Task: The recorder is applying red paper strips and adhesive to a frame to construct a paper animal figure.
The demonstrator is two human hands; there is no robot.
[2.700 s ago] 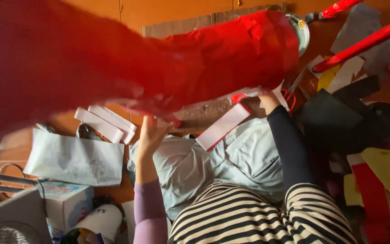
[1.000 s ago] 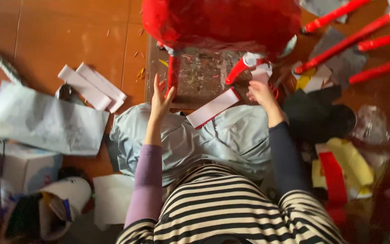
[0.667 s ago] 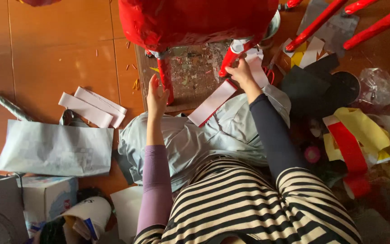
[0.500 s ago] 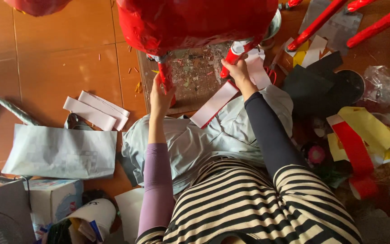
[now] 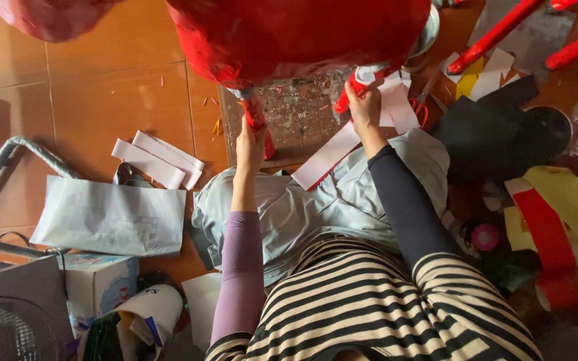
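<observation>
I see my left hand (image 5: 250,144) closed around a thin red-wrapped leg (image 5: 257,120) that hangs from the big red papier-mâché body (image 5: 296,33) filling the far part of the view. My right hand (image 5: 364,107) grips a second red leg (image 5: 350,90) further right, fingers wrapped about it, with a white paper strip (image 5: 326,157) running from under that hand toward my lap. Below both hands lies a paint-spattered board (image 5: 299,117) on the tiled floor (image 5: 102,100). To the left, near the floor's edge, lie loose white strips (image 5: 158,160) beside a grey paper bag (image 5: 105,214). On the right sit red sticks (image 5: 496,33) and yellow and red paper (image 5: 556,214).
</observation>
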